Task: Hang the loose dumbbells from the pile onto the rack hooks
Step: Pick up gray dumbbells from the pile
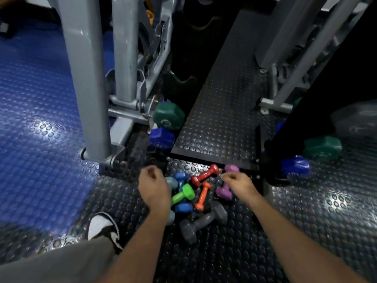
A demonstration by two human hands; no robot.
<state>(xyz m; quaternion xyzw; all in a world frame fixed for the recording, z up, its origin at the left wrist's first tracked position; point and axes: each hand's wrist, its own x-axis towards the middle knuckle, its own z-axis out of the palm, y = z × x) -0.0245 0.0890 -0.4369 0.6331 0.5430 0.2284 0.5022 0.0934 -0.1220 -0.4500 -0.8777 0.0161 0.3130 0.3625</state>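
A pile of small loose dumbbells lies on the black studded floor: a red one (205, 175), an orange one (203, 196), a green one (183, 194), a blue one (181, 193), a purple one (225, 189) and a big grey one (204, 220). My left hand (153, 185) hovers over the pile's left side, fingers loosely curled, holding nothing. Above the purple dumbbell is my right hand (237, 181), fingers curled down, empty as far as I can see. The dark rack (216, 111) stands just behind the pile, with green (168, 115) and blue (162, 138) dumbbells on its left side.
Grey machine legs (89, 99) rise at the left on blue matting. More green (322, 147) and blue (295, 165) dumbbells sit on the rack's right side. My shoe (104, 225) and trouser leg are at the lower left.
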